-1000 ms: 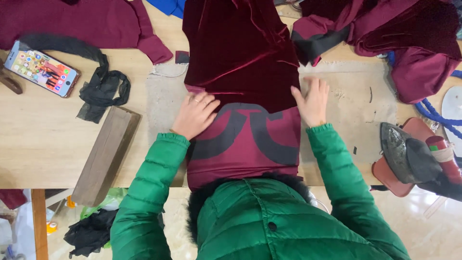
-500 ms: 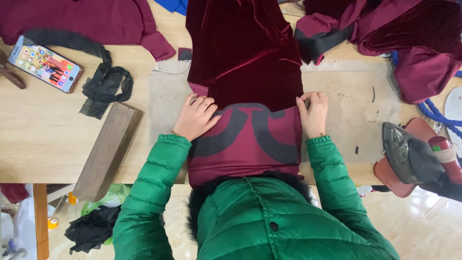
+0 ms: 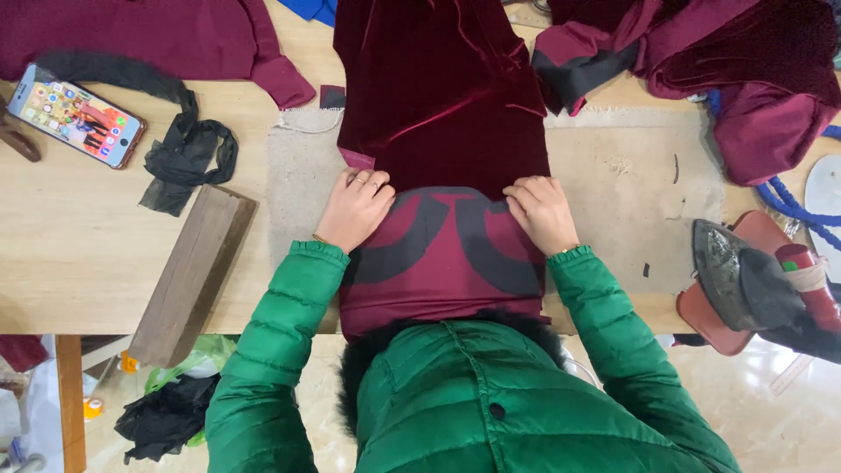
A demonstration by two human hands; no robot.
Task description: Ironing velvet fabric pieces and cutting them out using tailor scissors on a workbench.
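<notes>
Your left hand [image 3: 353, 208] and right hand [image 3: 543, 212] rest on the maroon velvet garment [image 3: 442, 114], which lies along the grey pressing mat [image 3: 613, 193] on the wooden table [image 3: 79, 254]. The fingers of both hands are curled together and pinch the folded edge where the velvet meets the band with black curved shapes [image 3: 438, 250]; how firm the pinch is cannot quite be made out. The cloth looks soft, light and slippery, so hold it at that folded edge near the seam. A wooden block [image 3: 193, 271] lies to the left, a phone [image 3: 74, 116] further off, an iron [image 3: 745, 276] to the right.
</notes>
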